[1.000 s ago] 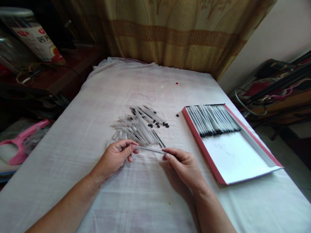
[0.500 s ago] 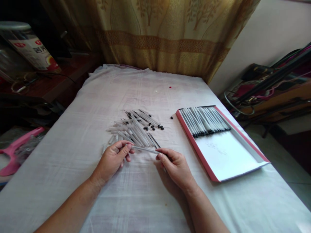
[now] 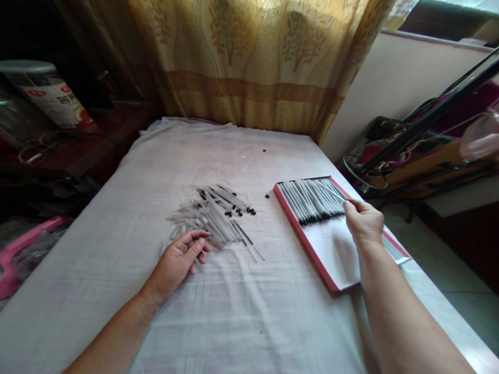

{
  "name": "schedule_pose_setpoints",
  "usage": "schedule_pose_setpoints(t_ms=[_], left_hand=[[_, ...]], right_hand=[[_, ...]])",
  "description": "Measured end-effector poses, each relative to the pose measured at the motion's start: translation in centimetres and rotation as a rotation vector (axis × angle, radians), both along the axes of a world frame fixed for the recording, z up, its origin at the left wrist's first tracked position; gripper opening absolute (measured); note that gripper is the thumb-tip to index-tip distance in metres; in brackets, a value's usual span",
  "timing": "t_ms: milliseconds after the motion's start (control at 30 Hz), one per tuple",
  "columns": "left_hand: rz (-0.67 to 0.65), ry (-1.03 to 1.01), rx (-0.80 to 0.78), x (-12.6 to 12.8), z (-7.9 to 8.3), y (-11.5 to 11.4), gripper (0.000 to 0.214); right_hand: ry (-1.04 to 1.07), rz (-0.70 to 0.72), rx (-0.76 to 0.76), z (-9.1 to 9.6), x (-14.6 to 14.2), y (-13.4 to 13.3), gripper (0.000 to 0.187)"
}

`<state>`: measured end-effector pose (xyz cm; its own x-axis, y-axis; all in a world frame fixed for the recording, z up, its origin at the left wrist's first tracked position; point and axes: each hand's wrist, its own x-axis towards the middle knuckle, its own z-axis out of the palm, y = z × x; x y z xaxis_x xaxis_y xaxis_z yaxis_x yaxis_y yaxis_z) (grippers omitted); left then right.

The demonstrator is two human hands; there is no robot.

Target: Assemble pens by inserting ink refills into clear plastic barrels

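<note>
My right hand [image 3: 364,221] is closed over the right side of a shallow red-edged box [image 3: 312,259], its fingers pinching the near end of a pen [image 3: 333,192]. That pen slants over a row of pens with black ends [image 3: 306,202] lying side by side in the box. My left hand [image 3: 181,262] hovers, or rests, at the near edge of a loose pile, fingers apart and holding nothing. Clear pen barrels [image 3: 216,218] and dark-tipped refills make up the pile. Several small black caps [image 3: 239,212] lie beside it, and two thin refills [image 3: 245,241] point toward me.
The white-sheeted surface [image 3: 218,322] runs back to a gold curtain [image 3: 241,52]. One black cap [image 3: 267,196] and a red bit [image 3: 264,150] lie on it. A dark cabinet with a plastic jar [image 3: 58,98] is at left; a black metal bar [image 3: 421,119] crosses at right.
My right hand has moved right from the pile to the box, carrying the pen. My left hand has let go of the pen's other end and stayed nearly in place. The view shifted slightly.
</note>
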<state>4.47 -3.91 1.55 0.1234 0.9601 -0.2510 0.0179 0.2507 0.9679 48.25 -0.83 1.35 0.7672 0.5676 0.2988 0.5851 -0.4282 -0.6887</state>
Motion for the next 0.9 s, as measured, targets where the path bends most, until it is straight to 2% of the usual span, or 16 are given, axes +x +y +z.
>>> schedule_pose_setpoints(t_ms=[100, 300, 533, 633, 733, 833, 900], left_hand=[[-0.003, 0.000, -0.005, 0.0, -0.1, 0.0, 0.048], [-0.017, -0.007, -0.005, -0.2, -0.4, 0.0, 0.046], [-0.040, 0.011, 0.000, -0.3, -0.5, 0.0, 0.047], [-0.046, 0.022, 0.000, -0.3, -0.6, 0.0, 0.048], [-0.050, 0.015, -0.001, -0.3, -0.6, 0.1, 0.048], [-0.053, 0.003, -0.001, -0.3, -0.6, 0.1, 0.048], [-0.056, -0.001, 0.001, -0.3, -0.6, 0.1, 0.048]], right_hand=[[-0.057, -0.019, -0.119, -0.3, 0.0, 1.0, 0.033], [-0.148, 0.048, -0.314, -0.2, -1.5, 1.4, 0.032], [-0.209, 0.074, -0.437, -0.2, -1.5, 1.4, 0.036], [-0.258, 0.085, -0.437, 0.1, -1.7, 1.3, 0.037], [-0.330, 0.102, -0.367, 1.0, -2.4, 1.2, 0.038], [-0.395, 0.180, -0.222, 2.2, -4.5, 1.3, 0.036], [-0.401, 0.304, -0.137, 2.8, -7.0, 1.3, 0.032]])
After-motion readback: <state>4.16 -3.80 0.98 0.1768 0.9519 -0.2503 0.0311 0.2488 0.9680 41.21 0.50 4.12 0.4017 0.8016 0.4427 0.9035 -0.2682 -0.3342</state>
